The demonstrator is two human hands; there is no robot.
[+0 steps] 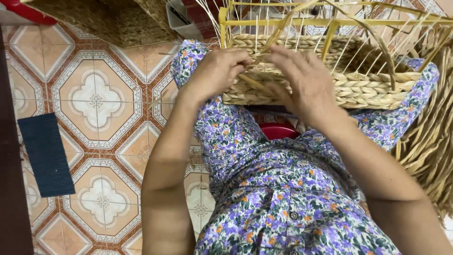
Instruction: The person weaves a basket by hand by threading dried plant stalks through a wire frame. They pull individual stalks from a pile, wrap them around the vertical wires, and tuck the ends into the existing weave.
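Note:
A half-woven straw basket (373, 89) on a yellow wire frame (330, 21) rests on my knees, which are covered by a purple flowered dress. My left hand (214, 71) pinches a flat straw strand (276, 33) at the basket's near rim. My right hand (302, 80) presses against the woven wall beside it, fingers curled over the same strand. Thin upright stakes rise from the weave behind both hands.
A bundle of loose dried straw (432, 141) hangs at the right. A woven mat or basket (108, 19) lies at the top left on the patterned tile floor (94, 99). A dark blue mat (45, 153) lies at the left. A red stool (278, 131) shows under me.

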